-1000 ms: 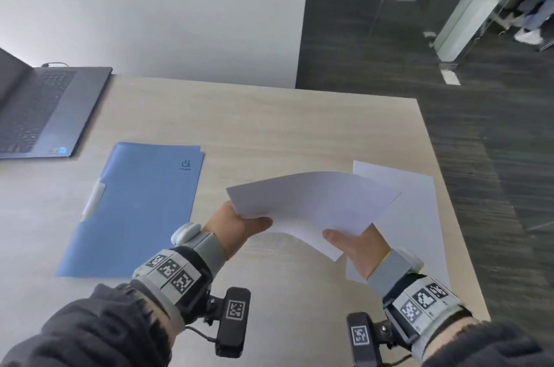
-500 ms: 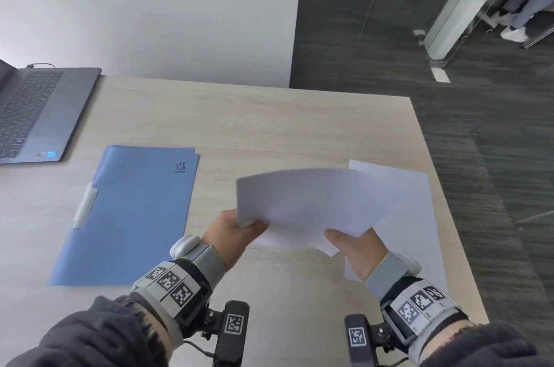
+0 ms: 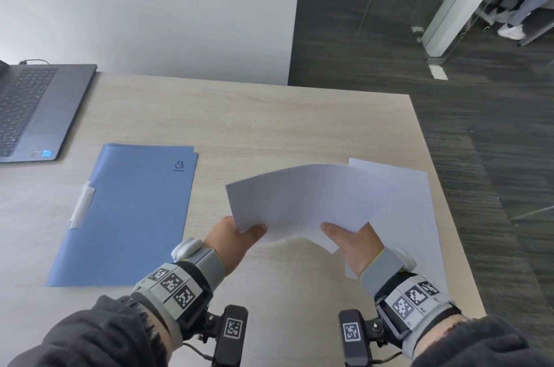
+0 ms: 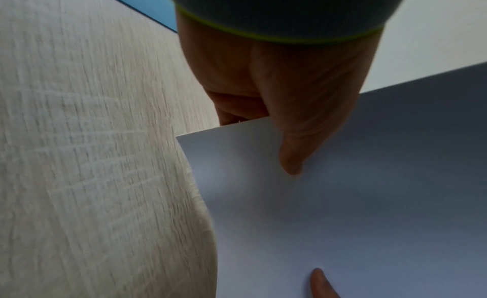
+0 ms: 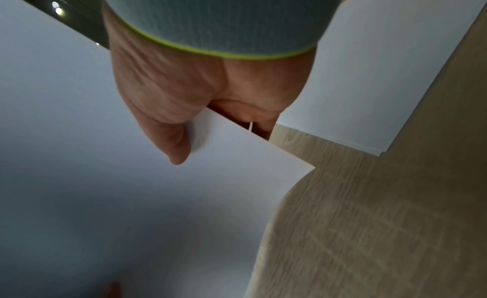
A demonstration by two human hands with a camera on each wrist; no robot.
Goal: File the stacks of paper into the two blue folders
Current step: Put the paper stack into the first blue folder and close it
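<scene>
A person holds a white paper stack in the air above a pale wooden table, seen from above. The left hand pinches the stack's near left corner, thumb on top and fingers under; the right hand pinches its near right corner the same way. With a grip at each end the sheets stay together, though they bow upward in the middle.

A second stack lies flat at the right, near the table's right edge, partly under the raised one. A closed blue folder lies flat at the left, well apart from the held stack; a second folder edge seems to peek from beneath its far right corner. It probably needs opening before any paper goes in.

An open laptop sits at the far left.
</scene>
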